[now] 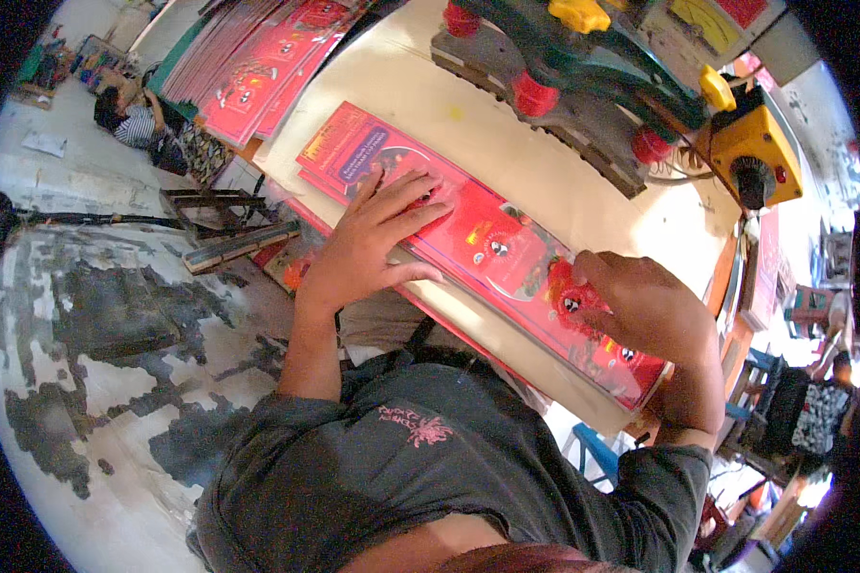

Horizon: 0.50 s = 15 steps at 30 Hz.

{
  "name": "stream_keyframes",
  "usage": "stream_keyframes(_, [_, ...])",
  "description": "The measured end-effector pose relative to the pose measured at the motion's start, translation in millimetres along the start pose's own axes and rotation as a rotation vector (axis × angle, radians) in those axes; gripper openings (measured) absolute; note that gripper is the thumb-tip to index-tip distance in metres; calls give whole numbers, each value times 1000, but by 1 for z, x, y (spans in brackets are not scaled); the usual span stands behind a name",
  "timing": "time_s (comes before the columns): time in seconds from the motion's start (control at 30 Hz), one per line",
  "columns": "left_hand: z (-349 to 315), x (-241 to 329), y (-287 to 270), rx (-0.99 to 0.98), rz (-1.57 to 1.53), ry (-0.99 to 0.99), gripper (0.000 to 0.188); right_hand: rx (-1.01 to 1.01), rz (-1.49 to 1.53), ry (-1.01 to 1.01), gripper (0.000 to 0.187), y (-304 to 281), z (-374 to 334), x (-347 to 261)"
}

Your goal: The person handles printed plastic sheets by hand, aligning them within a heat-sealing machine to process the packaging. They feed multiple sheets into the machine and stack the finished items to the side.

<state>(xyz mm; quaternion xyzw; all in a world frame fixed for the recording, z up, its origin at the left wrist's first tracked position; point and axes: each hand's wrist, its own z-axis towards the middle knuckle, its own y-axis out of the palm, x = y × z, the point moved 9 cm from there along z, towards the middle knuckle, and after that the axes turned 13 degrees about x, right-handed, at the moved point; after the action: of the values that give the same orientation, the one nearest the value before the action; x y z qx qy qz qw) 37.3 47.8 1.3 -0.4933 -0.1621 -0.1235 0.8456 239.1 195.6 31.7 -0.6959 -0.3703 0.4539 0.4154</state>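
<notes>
A stack of long red printed plastic bags point(492, 239) lies diagonally on a pale worktable point(506, 143). My left hand point(373, 239) rests flat on the stack's left half, fingers spread. My right hand point(645, 306) presses down on the right half near the stack's end, fingers curled over the top bag. Neither hand lifts anything.
A sealing machine with red knobs and a yellow motor box point(750, 148) stands at the table's back. More red bags point(258, 57) are piled on another surface at upper left. A person point(134, 119) sits on the worn floor far left; another person point(812, 411) is at right.
</notes>
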Motion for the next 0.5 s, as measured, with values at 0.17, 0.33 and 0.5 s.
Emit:
stream_keyframes(0.17, [-1, -43, -41, 288, -142, -243, 49, -70, 49, 37, 37, -3, 2, -5])
stream_keyframes(0.33, [25, -80, -98, 562, -84, -276, 28, -83, 24, -28, 41, -6, 0, -10])
stream_keyframes(0.5, [86, -117, -131, 634, -25, -236, 25, -40, 66, 0, 39, -9, -3, -7])
